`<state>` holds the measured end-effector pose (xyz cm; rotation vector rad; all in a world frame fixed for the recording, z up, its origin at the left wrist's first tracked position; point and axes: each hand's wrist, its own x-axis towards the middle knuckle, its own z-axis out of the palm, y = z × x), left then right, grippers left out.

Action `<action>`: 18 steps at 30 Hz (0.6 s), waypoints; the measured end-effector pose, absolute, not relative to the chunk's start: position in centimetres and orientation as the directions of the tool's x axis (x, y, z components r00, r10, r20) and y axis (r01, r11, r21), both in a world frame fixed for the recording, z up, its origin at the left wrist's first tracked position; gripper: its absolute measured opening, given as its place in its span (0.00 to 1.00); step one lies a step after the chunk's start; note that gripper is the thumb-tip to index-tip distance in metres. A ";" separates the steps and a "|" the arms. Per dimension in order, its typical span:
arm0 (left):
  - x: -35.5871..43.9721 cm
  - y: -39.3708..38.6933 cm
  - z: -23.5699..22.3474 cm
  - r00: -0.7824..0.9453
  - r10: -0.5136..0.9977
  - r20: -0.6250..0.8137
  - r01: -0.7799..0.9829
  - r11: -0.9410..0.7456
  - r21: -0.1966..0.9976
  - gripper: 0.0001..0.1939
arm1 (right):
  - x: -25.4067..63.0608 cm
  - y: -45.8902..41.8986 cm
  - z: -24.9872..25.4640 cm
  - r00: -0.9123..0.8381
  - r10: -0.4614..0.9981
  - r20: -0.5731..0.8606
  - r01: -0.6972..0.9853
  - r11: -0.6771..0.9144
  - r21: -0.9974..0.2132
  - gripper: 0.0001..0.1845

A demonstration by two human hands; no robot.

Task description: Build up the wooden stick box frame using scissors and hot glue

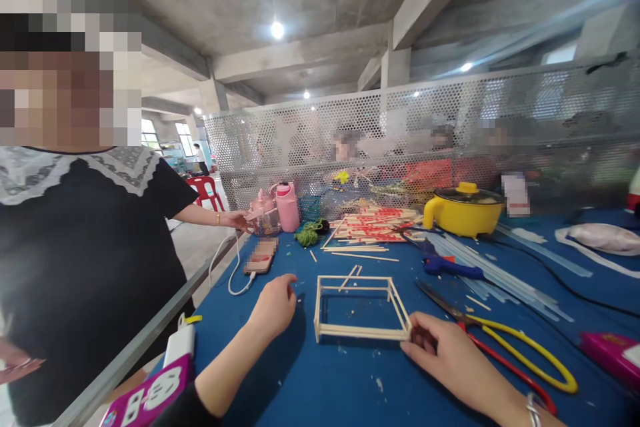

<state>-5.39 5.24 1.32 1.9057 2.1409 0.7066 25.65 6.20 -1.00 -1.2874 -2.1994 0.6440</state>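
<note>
A box-shaped frame of thin wooden sticks (pixel 357 307) stands on the blue table (pixel 310 380) in front of me. My left hand (pixel 274 307) rests on the cloth just left of the frame, fingers curled loosely, holding nothing that I can see. My right hand (pixel 445 353) lies at the frame's near right corner with its fingers curled under and touching that corner. Scissors with yellow and red handles (pixel 505 343) lie just right of my right hand.
A person in black stands at the left, one hand on a pink bottle (pixel 264 213). Also on the table: a phone (pixel 260 259), a stick pile (pixel 375 223), a blue glue gun (pixel 450 267), a yellow pot (pixel 463 209), a power strip (pixel 150 393). Mesh fence behind.
</note>
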 end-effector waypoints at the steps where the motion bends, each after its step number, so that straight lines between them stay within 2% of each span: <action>1: -5.2 4.8 1.2 -0.129 0.980 0.153 0.885 0.044 0.464 0.23 | 25.6 6.2 -1.0 -0.417 0.890 0.186 0.649 0.435 -0.625 0.10; 5: -4.3 2.0 0.7 -0.018 0.998 0.066 0.882 -0.016 0.470 0.29 | 25.6 6.1 -1.0 -0.398 0.895 0.202 0.643 0.429 -0.634 0.11; 8: -3.7 -0.1 0.6 -0.008 1.000 0.027 0.866 -0.007 0.500 0.24 | 25.7 6.1 -1.0 -0.401 0.889 0.221 0.633 0.443 -0.635 0.12; 11: -3.2 -1.1 0.6 -0.051 0.998 0.038 0.862 0.025 0.506 0.20 | 25.7 6.1 -0.9 -0.405 0.887 0.223 0.636 0.449 -0.627 0.11; 16: -2.6 -0.9 0.6 -0.024 0.998 0.052 0.873 -0.005 0.488 0.25 | 25.5 6.1 -0.8 -0.407 0.884 0.229 0.647 0.457 -0.610 0.12; 18: -2.4 -0.5 0.5 -0.001 0.997 0.076 0.879 -0.035 0.475 0.23 | 25.5 6.2 -0.9 -0.407 0.883 0.233 0.648 0.460 -0.608 0.12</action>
